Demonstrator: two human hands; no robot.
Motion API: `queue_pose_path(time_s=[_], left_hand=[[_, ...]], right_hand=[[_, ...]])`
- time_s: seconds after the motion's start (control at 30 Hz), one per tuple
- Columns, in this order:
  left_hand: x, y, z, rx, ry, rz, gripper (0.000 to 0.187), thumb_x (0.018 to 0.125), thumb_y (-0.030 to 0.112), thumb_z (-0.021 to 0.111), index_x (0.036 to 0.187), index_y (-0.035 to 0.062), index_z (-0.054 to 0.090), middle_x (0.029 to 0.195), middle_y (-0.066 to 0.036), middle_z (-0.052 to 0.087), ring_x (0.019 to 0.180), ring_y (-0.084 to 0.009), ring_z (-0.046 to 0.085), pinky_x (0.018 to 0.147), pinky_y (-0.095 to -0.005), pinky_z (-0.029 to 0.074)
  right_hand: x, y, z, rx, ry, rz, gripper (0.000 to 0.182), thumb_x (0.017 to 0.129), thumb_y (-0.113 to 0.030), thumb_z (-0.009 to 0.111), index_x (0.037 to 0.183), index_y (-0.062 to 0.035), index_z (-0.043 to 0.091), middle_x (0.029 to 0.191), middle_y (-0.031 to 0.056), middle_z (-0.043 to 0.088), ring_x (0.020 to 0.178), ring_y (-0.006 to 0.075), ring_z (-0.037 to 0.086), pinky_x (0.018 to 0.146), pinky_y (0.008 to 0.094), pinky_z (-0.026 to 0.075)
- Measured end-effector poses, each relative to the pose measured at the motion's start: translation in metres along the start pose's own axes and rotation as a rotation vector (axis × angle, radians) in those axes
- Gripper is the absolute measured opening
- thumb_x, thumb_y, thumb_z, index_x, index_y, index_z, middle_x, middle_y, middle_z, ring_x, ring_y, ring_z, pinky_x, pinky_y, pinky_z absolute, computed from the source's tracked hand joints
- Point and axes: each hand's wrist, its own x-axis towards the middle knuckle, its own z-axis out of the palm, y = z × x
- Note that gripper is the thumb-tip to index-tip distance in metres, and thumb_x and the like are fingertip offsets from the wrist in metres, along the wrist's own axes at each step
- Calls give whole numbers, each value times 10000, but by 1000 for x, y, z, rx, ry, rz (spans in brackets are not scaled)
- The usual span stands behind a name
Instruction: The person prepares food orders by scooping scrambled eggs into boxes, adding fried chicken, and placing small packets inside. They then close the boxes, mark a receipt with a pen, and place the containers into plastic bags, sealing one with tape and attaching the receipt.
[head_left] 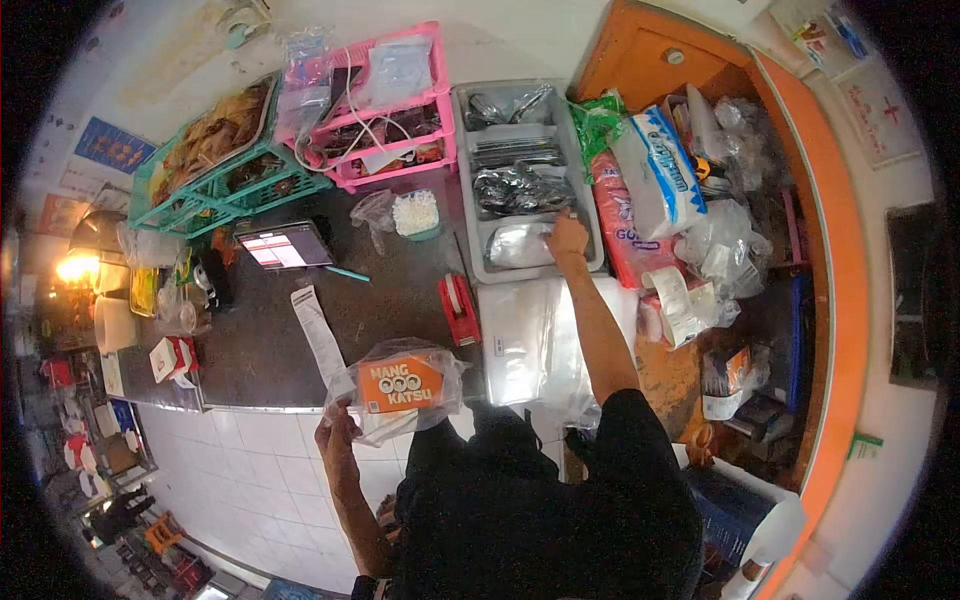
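My left hand (338,430) is closed on the edge of a clear plastic bag (445,372), in front of the counter's near edge. Inside the bag is an orange box (402,385) lettered "MANG KATSU". A long paper receipt (318,330) lies on the counter, its lower end by the bag. My right hand (568,240) is over the front compartment of a grey cutlery tray (465,225), fingers curled. Beside its fingers lie clear plastic packets (518,245); whether it grips anything is hidden. Farther back the tray holds black plastic-wrapped cutlery (520,188).
A red tape dispenser or stapler (459,310) lies left of a stack of clear plastic bags (515,325). Behind are a tablet (285,245), a blue pen (348,273), a small tub of white pieces (416,215), a pink rack (447,120) and a green crate (225,195). Bagged supplies (655,180) stand at right.
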Motion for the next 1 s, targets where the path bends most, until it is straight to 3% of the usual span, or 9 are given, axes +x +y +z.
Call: queue_pose_path(time_s=[0.1,0.2,0.43,0.47,0.63,0.7,0.8,0.9,1.0], left_hand=[[-5,2,3,12,20,5,339,951,240,590,1123,-48,640,691,65,462,640,-51,417,608,-233,348],[-6,-5,-2,-46,52,20,332,946,245,602,1114,-36,651,701,59,467,655,-55,422,620,-234,348],[1,-11,-12,-56,74,-28,317,944,249,609,1114,-13,663,723,54,488,682,-64,447,642,-243,365],[1,-6,-12,-55,71,-30,308,942,236,606,1107,-18,665,734,46,501,690,-71,452,665,-256,382],[11,-15,-19,-52,123,144,308,947,243,589,1116,-3,666,765,36,528,724,-77,465,718,-279,406],[16,-23,-32,43,86,282,337,949,274,586,1157,18,656,787,31,550,742,-79,482,723,-278,430],[7,4,-7,-67,249,128,264,932,297,618,954,39,670,775,16,571,718,-72,492,626,-244,438],[20,-14,-19,-4,188,34,319,929,240,626,1152,16,668,869,3,670,618,-29,419,552,-206,367],[16,7,0,-1,223,269,170,934,131,586,959,-18,664,837,-54,689,674,-116,560,594,-293,453]], right_hand=[[4,20,2,74,40,30,261,749,-138,649,989,-37,675,893,187,698,817,375,684,739,461,552],[2,39,-48,469,110,-186,161,733,-112,666,878,-112,736,852,149,707,776,334,688,708,427,549],[13,84,-116,768,-120,-355,220,783,-86,680,990,-17,708,923,115,720,830,213,692,702,339,531],[7,86,-139,1329,-402,-65,246,804,-39,640,1043,1,686,993,96,704,876,206,674,760,345,538],[-26,69,-206,1839,-371,-6,279,839,-2,603,1115,35,626,1070,124,669,977,215,639,880,364,523],[-59,20,-221,1560,207,-79,272,860,2,578,1127,46,607,1058,127,668,970,198,629,859,347,515],[-160,-111,-221,1034,503,-324,231,814,7,604,1043,32,602,1081,137,662,985,219,616,844,345,501],[-260,-245,-177,1048,-51,-962,255,722,11,647,973,-11,613,1122,111,662,1016,309,611,882,379,485],[-296,-329,-78,976,-728,-1144,235,820,-61,614,1043,9,617,1104,172,597,1093,330,549,1001,443,419]])
